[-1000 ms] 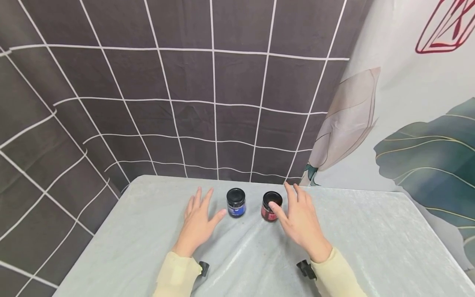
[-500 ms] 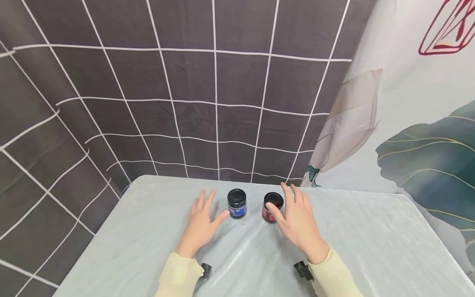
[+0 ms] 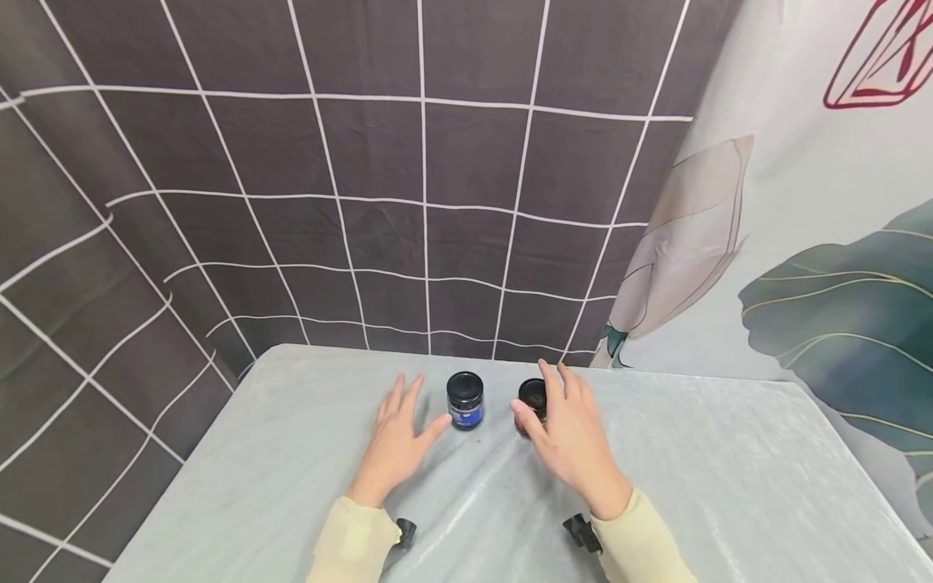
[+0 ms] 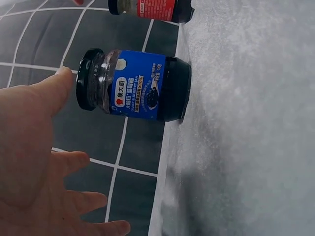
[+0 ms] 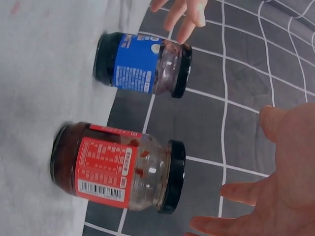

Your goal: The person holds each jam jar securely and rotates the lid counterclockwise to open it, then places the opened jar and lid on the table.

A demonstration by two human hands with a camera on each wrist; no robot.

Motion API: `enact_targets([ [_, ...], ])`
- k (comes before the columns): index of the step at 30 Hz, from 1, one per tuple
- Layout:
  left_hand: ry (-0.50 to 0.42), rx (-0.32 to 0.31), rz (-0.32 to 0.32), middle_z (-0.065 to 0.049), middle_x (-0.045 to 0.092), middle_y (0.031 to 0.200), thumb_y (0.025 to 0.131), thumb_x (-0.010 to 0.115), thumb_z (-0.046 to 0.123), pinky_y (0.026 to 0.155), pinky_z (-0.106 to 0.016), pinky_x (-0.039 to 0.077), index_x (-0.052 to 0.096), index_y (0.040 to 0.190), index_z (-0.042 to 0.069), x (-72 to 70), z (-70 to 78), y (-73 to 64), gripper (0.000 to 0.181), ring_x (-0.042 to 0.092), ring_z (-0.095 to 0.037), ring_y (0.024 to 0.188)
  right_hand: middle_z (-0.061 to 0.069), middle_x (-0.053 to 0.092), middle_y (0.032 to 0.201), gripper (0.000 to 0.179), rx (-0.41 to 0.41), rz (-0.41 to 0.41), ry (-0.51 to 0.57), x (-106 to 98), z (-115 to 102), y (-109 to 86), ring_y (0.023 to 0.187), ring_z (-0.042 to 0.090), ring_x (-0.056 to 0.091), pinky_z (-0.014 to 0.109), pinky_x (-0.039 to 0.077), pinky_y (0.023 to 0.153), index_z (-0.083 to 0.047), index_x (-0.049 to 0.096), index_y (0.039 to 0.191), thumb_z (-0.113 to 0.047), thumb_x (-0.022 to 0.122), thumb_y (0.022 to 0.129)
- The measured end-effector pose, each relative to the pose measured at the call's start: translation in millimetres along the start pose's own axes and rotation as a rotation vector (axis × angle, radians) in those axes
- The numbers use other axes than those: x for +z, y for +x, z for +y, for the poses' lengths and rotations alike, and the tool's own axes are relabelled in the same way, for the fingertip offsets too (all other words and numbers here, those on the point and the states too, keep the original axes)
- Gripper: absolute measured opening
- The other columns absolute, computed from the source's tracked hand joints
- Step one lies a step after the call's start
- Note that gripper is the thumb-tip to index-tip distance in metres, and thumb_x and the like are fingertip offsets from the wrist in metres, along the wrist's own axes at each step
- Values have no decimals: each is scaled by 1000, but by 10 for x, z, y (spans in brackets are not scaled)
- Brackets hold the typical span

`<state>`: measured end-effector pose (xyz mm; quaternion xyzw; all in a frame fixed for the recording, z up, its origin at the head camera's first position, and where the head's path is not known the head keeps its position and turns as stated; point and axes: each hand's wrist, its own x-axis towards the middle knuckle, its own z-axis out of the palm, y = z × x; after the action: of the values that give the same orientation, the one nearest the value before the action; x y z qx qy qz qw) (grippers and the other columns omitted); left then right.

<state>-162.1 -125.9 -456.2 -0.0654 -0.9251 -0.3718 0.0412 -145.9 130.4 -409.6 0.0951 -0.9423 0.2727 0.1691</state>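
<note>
Two glass jars with black lids stand upright on the cloth-covered table. The blueberry jam jar (image 3: 466,402) has a blue label, and in the left wrist view its printed front (image 4: 138,86) is plain. To its right is the red-labelled jam jar (image 3: 533,393), partly hidden in the head view; the right wrist view shows its barcode side (image 5: 104,167). My left hand (image 3: 394,449) is just left of the blueberry jar, fingers spread and thumb near it. Close beside the red-labelled jar, my right hand (image 3: 579,445) has its fingers extended and thumb apart. Neither hand grips a jar.
A pale grey cloth covers the table (image 3: 291,421). Behind it hangs a dark curtain with white grid lines (image 3: 379,162). On the right is a white curtain with leaf prints (image 3: 787,227). Each sleeve has a black camera mount at the wrist.
My right hand has moved left, closer around the red-labelled jar, and now covers more of it. The left hand has shifted only slightly. Both jars stay in place.
</note>
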Motion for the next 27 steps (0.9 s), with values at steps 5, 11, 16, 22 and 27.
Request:
enact_targets([
  [5, 2, 15, 2, -22, 15, 165, 93, 61, 59, 116, -65, 17, 30, 159, 17, 36, 2, 4, 84, 18, -49, 147, 35, 39, 147, 71, -11, 11, 3, 32, -29, 1, 134, 50, 39, 61, 32, 109, -1, 41, 150, -44, 63, 97],
  [11, 2, 35, 13, -22, 17, 164, 92, 62, 59, 117, -62, 18, 31, 159, 16, 83, -6, 6, 85, 20, -49, 147, 36, 38, 148, 71, -10, -5, 12, 66, -81, 18, 134, 52, 38, 62, 31, 110, 0, 41, 150, -44, 62, 98],
  [16, -11, 38, 10, -22, 18, 164, 92, 61, 60, 116, -63, 18, 31, 158, 16, 99, -15, 5, 85, 21, -51, 146, 35, 37, 149, 72, -16, -10, 21, 92, -106, 27, 135, 50, 37, 61, 31, 110, 0, 40, 150, -45, 62, 98],
  [22, -29, 68, 11, -22, 21, 163, 92, 63, 58, 117, -62, 18, 30, 158, 12, 126, -11, 18, 87, 22, -50, 146, 36, 37, 149, 73, -24, -13, 28, 117, -135, 46, 136, 50, 37, 61, 31, 110, 1, 40, 150, -46, 61, 98],
  [27, -39, 86, 15, -21, 22, 163, 92, 63, 57, 117, -61, 20, 30, 158, 11, 140, 0, 16, 87, 23, -48, 146, 35, 36, 150, 73, -15, -23, 40, 142, -166, 55, 137, 49, 36, 60, 30, 111, 0, 38, 151, -47, 60, 99],
])
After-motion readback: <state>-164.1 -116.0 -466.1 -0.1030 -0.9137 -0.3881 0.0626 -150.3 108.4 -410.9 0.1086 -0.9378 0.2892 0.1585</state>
